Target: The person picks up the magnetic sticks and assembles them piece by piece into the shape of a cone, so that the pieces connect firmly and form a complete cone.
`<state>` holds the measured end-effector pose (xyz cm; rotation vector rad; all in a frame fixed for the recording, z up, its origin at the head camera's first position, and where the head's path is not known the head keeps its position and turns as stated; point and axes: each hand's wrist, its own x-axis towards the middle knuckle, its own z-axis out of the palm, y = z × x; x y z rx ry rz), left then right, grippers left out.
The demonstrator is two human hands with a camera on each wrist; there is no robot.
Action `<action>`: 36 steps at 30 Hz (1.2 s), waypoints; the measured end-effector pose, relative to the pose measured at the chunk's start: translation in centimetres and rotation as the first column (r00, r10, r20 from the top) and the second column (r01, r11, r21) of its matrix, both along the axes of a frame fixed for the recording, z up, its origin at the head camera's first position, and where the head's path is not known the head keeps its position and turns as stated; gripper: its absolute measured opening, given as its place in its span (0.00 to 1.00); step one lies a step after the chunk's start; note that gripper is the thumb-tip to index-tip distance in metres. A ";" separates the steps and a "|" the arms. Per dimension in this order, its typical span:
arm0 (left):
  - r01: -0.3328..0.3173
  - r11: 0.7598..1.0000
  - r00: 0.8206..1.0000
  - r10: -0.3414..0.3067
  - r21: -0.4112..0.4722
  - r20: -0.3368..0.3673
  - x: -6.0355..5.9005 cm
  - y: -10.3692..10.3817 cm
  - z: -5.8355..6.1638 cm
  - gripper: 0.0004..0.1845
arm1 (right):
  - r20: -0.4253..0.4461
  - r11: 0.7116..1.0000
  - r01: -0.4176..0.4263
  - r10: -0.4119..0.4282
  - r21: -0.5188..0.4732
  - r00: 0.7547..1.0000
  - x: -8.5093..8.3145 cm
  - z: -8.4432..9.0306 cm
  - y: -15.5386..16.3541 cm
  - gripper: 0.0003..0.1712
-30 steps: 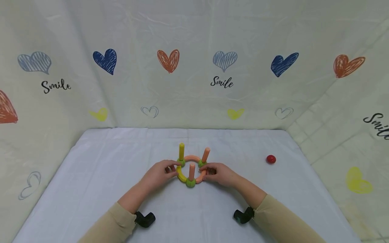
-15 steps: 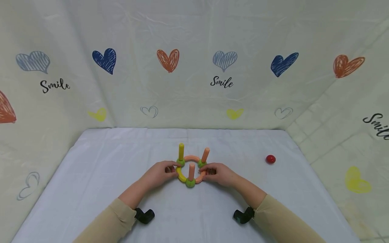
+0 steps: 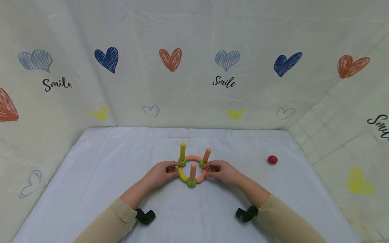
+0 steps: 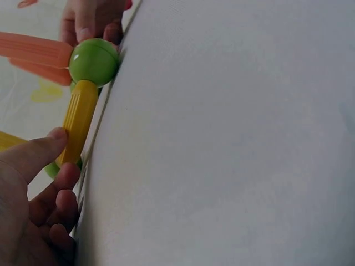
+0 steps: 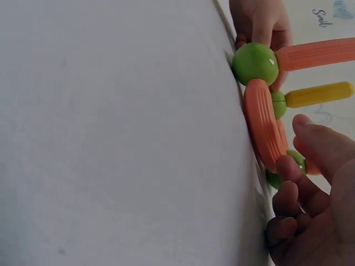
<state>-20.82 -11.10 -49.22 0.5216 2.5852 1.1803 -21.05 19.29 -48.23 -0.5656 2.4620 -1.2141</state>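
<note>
On the white cloth-covered table [image 3: 100,175], the left hand [image 3: 161,173] pinches the yellow curved segment of a plastic ring toy [image 3: 192,168] with three upright pegs. The right hand [image 3: 223,172], now slid closer, pinches the orange segment. A small red ball [image 3: 272,159] sits well apart.

In the head view, the fingertips of the left hand [image 3: 160,174] and of the right hand [image 3: 224,172] are hidden where they meet the ring of curved orange and yellow plastic segments joined by green balls [image 3: 192,172], so the exact contact cannot be told. Both beige sleeves [image 3: 104,225] are cut off by the bottom edge. In the left wrist view, the upright ribbed orange peg [image 4: 33,50] is cut by the left edge. In the right wrist view, the right hand is cropped at the lower corner.
</note>
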 end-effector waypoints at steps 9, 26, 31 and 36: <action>-0.006 1.000 1.000 0.006 0.017 -0.004 -0.2 0.2 -0.3 0.17 | -0.009 0.999 0.042 -0.042 0.010 0.999 0.5 1.4 1.1 0.14; -0.017 1.000 1.000 0.017 0.022 0.012 -0.1 0.0 -0.2 0.17 | -0.069 0.959 0.260 -0.254 0.111 0.965 0.0 3.2 9.5 0.21; -0.015 1.000 1.000 0.014 0.023 0.014 -0.1 -0.1 -0.3 0.17 | -0.115 0.939 0.315 -0.301 0.137 0.947 0.0 4.0 12.7 0.25; -0.011 1.000 1.000 0.010 0.023 0.016 -0.1 -0.2 -0.3 0.17 | -0.179 0.912 0.373 -0.343 0.169 0.922 0.2 4.8 15.5 0.28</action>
